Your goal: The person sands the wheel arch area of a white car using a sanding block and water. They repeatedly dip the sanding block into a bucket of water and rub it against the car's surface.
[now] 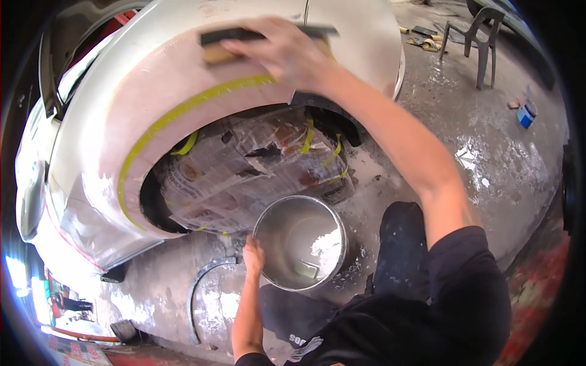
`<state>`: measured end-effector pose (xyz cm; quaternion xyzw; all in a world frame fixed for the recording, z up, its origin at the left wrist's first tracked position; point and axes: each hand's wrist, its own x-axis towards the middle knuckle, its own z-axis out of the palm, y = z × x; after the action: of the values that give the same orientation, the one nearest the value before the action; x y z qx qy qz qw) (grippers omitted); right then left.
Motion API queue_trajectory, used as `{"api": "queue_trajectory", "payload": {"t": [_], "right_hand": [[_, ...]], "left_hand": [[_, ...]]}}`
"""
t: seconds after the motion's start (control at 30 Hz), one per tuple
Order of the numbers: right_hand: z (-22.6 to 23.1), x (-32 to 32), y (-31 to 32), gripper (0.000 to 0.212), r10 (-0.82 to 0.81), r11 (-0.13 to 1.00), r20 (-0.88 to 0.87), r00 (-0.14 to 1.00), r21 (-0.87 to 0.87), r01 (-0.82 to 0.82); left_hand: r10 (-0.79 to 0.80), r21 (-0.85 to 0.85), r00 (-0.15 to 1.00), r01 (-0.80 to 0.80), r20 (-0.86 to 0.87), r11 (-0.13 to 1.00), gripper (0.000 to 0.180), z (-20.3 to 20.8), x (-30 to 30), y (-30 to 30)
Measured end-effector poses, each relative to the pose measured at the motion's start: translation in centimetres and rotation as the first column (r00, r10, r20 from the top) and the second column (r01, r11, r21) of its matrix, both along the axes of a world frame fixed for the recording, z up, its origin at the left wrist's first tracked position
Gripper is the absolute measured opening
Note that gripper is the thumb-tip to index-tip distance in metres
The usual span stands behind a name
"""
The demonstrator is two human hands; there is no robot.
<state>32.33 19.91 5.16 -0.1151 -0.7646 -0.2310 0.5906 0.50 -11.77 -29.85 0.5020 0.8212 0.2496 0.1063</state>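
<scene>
My right hand (pixel 287 52) is closed round a long sanding block (pixel 217 52), dark on top and tan below, pressed against the car fender (pixel 152 79) above the wheel arch. Hand and block are blurred by motion. A pinkish, dull patch covers the fender there, and yellow masking tape (pixel 162 119) follows the arch. My left hand (pixel 253 255) grips the left rim of a round metal pot (pixel 274 213). Cloudy water with a bright reflection fills its bottom, along with a small greenish rectangular piece (pixel 306 268). Newspaper (pixel 244 165) masks the wheel below the arch.
A curved grey trim strip (pixel 198 290) lies on the wet concrete floor left of the pot. At the far right stand a grey plastic chair (pixel 482 43) and a blue-labelled can (pixel 526 116). My knee (pixel 400 244) is right of the pot.
</scene>
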Motion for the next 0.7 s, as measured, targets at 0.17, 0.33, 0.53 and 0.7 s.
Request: {"api": "queue_trajectory", "payload": {"t": [0.17,0.33,0.53,0.7], "right_hand": [[0.3,1.1,1.2,0.045,0.034,0.999,0.059,0.998,0.037,-0.037],[1.7,0.8,1.7,0.048,0.042,0.999,-0.061,0.997,-0.031,-0.044],[-1.9,2.3,0.1,0.042,0.050,0.999,-0.063,0.997,-0.015,-0.051],[1.3,1.9,2.6,0.047,-0.022,0.998,-0.111,0.994,-0.057,0.015]], "left_hand": [[-0.015,0.037,1.000,0.016,-0.009,0.999,0.016,0.2,0.0,-0.1],[-0.042,0.055,0.999,0.042,0.006,0.998,0.018,-0.4,0.1,1.0],[0.012,-0.017,0.999,-0.013,-0.050,1.000,0.019,0.1,0.3,0.2],[-0.038,0.036,0.998,0.040,-0.047,0.999,0.022,-0.9,-0.3,0.7]]}}
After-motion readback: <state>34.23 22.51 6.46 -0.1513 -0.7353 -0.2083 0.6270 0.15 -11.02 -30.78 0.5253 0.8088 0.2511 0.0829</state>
